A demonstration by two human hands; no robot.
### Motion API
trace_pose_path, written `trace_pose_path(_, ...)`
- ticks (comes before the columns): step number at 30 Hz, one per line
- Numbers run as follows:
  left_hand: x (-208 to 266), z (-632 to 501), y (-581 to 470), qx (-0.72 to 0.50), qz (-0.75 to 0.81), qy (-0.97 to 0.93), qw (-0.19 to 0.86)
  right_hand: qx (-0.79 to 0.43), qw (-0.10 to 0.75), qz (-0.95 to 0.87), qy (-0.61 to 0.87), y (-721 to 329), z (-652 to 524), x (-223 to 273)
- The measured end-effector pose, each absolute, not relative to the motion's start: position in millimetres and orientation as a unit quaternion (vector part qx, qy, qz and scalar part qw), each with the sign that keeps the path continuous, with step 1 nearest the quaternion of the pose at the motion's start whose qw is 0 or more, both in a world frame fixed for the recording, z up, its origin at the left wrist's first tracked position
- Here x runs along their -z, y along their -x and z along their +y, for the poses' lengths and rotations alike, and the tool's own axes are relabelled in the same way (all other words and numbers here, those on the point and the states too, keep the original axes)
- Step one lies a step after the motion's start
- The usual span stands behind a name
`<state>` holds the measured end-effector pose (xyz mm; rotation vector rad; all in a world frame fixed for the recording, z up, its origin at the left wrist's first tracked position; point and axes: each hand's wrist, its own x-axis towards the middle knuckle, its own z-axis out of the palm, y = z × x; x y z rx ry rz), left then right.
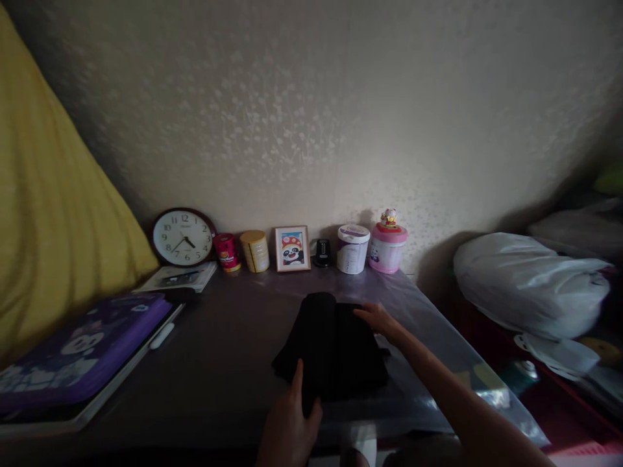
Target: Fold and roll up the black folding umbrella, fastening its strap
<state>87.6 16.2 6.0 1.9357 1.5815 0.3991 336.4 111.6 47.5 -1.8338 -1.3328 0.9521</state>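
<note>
A black folded cloth item (335, 344), whose exact kind I cannot make out, lies on the table with a raised fold along its left half. My left hand (289, 418) is at its near left edge, thumb and index finger apart, the index pointing up over the fabric. At the far right corner, the fingers of my right hand (377, 318) close on the cloth's edge. That forearm reaches in from the lower right.
A purple case (82, 344) rests at left by a yellow curtain (53, 188). Along the wall stand a clock (183, 237), a panda picture frame (292, 249), a white tub (352, 250) and a pink tub (387, 249). White bags (525, 282) sit right of the table (228, 363).
</note>
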Motion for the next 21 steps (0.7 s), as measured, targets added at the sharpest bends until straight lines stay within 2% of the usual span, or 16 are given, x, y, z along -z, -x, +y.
trace_pose_path(11, -9, 17, -88, -0.126, 0.602, -0.729, 0.3, -0.345, 0.433, -0.55, 0.625, -303, 127, -51)
trace_pose_path(21, -12, 20, -86, -0.109, 0.599, -0.736, 0.297, -0.326, 0.438, -0.559, 0.624, -272, 154, -38)
